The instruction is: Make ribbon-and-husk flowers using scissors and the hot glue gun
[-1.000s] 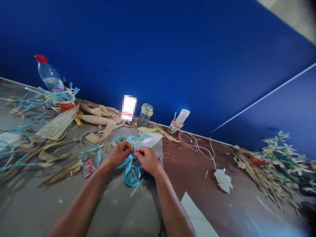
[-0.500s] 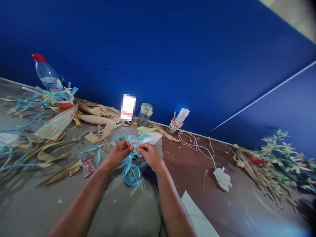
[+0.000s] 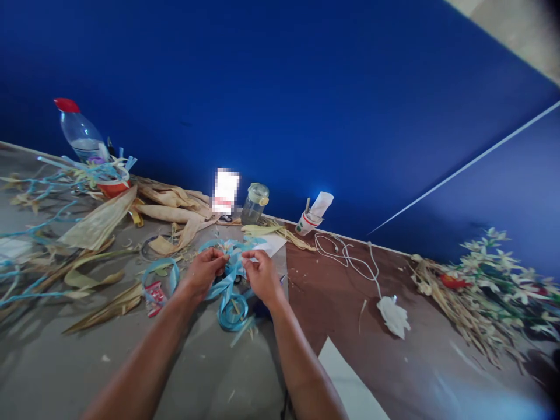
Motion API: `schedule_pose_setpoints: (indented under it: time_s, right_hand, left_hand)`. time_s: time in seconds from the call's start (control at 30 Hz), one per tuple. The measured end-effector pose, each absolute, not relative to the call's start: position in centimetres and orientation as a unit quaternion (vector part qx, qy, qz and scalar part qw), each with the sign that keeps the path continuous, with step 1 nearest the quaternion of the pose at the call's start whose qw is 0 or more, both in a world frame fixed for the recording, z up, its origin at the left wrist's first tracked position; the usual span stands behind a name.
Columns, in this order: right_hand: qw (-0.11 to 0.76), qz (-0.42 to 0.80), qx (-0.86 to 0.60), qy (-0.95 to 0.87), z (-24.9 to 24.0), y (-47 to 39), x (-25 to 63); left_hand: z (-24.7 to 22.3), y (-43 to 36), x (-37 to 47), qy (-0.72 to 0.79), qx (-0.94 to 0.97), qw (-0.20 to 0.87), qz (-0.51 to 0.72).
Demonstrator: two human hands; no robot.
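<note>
Both hands are raised over the middle of the grey table, at a bundle of light blue ribbon. My left hand (image 3: 207, 270) is closed in a pinch at the ribbon's left side. My right hand (image 3: 262, 272) pinches at its right side, thumb and forefinger together. Between the hands the blue ribbon (image 3: 236, 265) forms loops, with small pale bits among them; the fine detail is too small to tell. Below them lies a coil of blue ribbon (image 3: 232, 313). A red and white packet (image 3: 155, 298) sits left of my left wrist.
Dried husks (image 3: 172, 213), a red-capped bottle (image 3: 83, 131), a lit phone (image 3: 226, 192) and a glass jar (image 3: 254, 204) stand or lie behind. Rightward are a cup (image 3: 308, 223), a white cable (image 3: 365, 269), crumpled tissue (image 3: 394, 317) and artificial flowers (image 3: 494, 274).
My hands have moved slightly apart, the left one leftward. More of the blue ribbon shows between them.
</note>
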State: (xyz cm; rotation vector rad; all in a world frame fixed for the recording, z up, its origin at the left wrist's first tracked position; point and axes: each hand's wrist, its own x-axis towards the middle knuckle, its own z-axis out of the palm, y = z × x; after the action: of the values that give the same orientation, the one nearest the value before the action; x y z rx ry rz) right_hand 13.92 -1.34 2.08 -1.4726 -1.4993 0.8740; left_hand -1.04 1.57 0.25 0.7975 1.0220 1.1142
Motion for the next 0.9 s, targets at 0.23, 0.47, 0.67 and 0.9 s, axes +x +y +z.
schedule_pose_setpoints:
  time_s: [0.23,0.47,0.67,0.9]
  right_hand:
    - [0.416,0.431,-0.611,-0.518,0.7,-1.4,11.8]
    - [0.485,0.511,-0.590,-0.395,0.1,-1.5,10.5]
    - [0.546,0.638,-0.486,-0.241,0.1,-1.2,10.4]
    - [0.559,0.679,-0.435,-0.193,0.1,-1.0,10.6]
  left_hand:
    - [0.1,1.4,-0.3,0.457,0.296,0.645,0.536]
    - [0.3,0.9,0.3,0.437,0.268,0.668,0.538]
    - [0.6,0.4,0.6,0.387,0.262,0.707,0.530]
    - [0.9,0.1,0.7,0.361,0.263,0.715,0.537]
